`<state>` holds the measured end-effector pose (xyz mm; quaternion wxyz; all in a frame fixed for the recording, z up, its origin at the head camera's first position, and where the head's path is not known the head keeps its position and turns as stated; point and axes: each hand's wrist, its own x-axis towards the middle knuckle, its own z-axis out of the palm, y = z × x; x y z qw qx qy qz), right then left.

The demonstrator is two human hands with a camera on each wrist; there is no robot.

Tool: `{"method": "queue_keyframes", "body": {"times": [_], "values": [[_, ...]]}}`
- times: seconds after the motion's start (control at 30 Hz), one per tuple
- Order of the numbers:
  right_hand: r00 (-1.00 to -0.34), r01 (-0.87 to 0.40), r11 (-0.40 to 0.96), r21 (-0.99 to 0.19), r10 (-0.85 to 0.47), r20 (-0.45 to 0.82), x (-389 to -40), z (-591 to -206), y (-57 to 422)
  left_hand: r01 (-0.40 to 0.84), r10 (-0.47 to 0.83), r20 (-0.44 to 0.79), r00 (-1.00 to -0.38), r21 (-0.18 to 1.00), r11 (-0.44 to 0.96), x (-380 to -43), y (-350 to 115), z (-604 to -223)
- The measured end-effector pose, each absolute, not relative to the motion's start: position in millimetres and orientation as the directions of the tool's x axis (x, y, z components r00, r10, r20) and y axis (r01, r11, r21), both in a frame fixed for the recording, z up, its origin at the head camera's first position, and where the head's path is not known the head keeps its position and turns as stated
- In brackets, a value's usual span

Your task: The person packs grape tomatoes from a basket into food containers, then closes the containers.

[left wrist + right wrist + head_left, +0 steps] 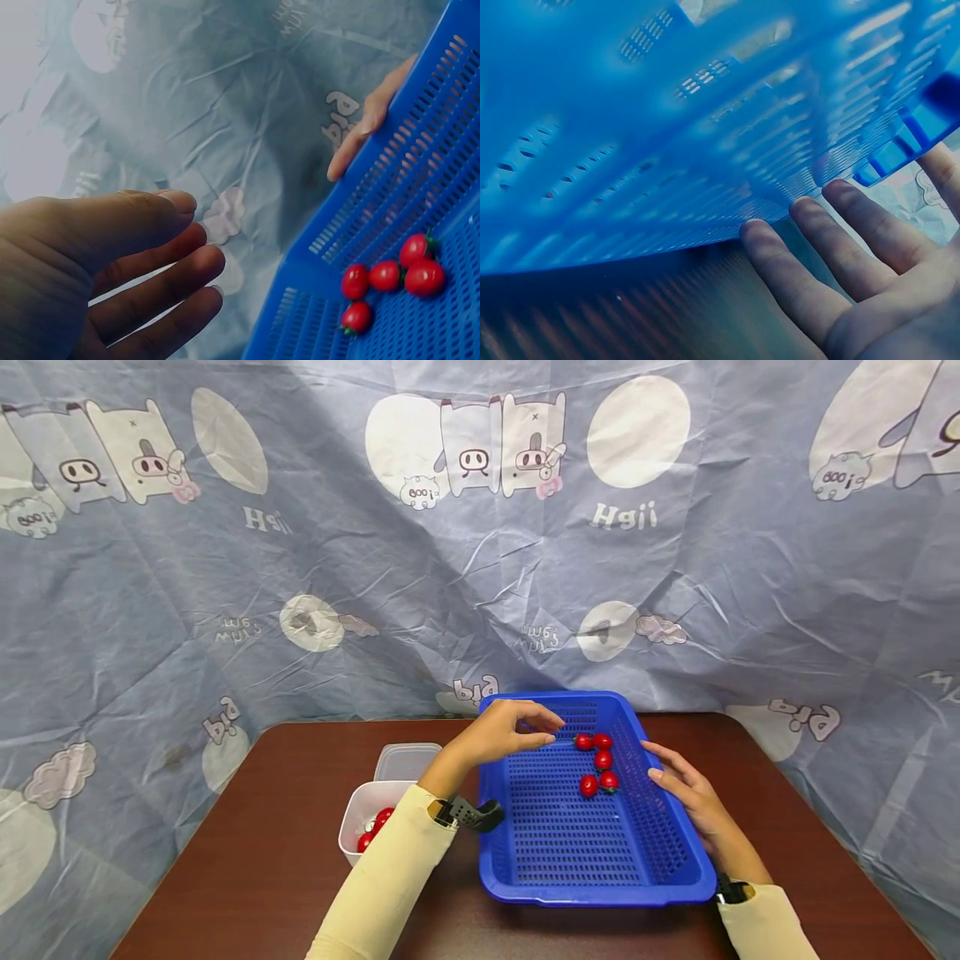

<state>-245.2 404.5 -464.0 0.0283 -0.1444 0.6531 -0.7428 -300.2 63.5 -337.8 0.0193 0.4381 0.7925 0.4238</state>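
My left hand (512, 727) hovers over the far left part of the blue basket (558, 893). Its thumb and fingers are loosely bent with a gap between them, and nothing shows in the left hand (142, 262) in the left wrist view. Several red cherry tomatoes (603, 760) lie on the basket floor towards the far right. My right hand (693, 793) is at the basket's right side, its thumb at the rim. In the right wrist view its fairly straight fingers (847, 255) have their tips against the outer wall.
A white plastic tub (352, 814) with red tomatoes (365, 842) inside stands left of the basket, partly covered by my left sleeve. Behind it lies a translucent lid (405, 762). The brown table (247, 860) ends at a patterned cloth (420, 635).
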Motion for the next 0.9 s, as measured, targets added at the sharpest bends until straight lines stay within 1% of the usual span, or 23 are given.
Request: {"method": "queue_keyframes", "body": {"times": [0.3,0.4,0.63,0.9], "values": [[-0.947,-0.173,-0.162,-0.972,-0.243,0.209,-245.6,-465.4,403.2,0.655,0.718,0.297,-0.629,0.700,0.284,-315.6,97.4,-350.1],[-0.949,-0.169,-0.155,-0.973,-0.242,0.203,-245.6,-465.6,404.2,0.631,0.718,0.277,-0.639,0.722,0.283,-320.6,109.0,-354.6],[-0.958,-0.144,-0.139,-0.980,-0.229,0.173,-245.5,-465.9,404.4,0.559,0.698,0.229,-0.679,0.777,0.288,-330.0,132.9,-368.0],[-0.960,-0.138,-0.136,-0.981,-0.226,0.167,-244.0,-463.3,404.7,0.513,0.684,0.160,-0.712,0.783,0.351,-337.8,150.6,-386.1]]}}
